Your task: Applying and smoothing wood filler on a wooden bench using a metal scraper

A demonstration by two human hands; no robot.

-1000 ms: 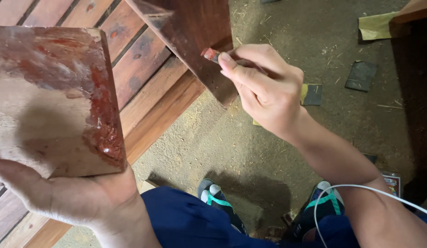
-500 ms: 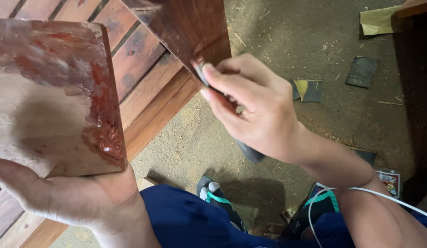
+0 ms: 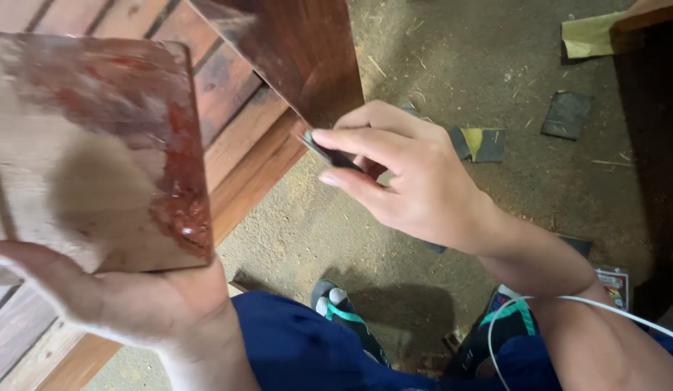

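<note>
My left hand (image 3: pixel 112 297) holds up a square wooden board (image 3: pixel 90 152) from below; the board is pale with reddish stain smeared along its top and right edge. My right hand (image 3: pixel 409 181) pinches a small dark piece of sandpaper (image 3: pixel 329 153) between thumb and fingers. The sandpaper sits at the lower edge of a dark reddish-brown wooden piece (image 3: pixel 300 51) that slants down from the top of the view.
A slatted wooden panel (image 3: pixel 235 130) lies under both pieces at the left. The floor (image 3: pixel 495 72) is covered with sawdust, with scraps of sandpaper (image 3: pixel 566 112) scattered on it. My feet in sandals (image 3: pixel 343 318) and blue trousers are at the bottom; a white cable crosses my right arm.
My right hand has slid down along the edge of the dark wooden piece with the sandpaper, toward its lower end. The left hand and board stay roughly in place.
</note>
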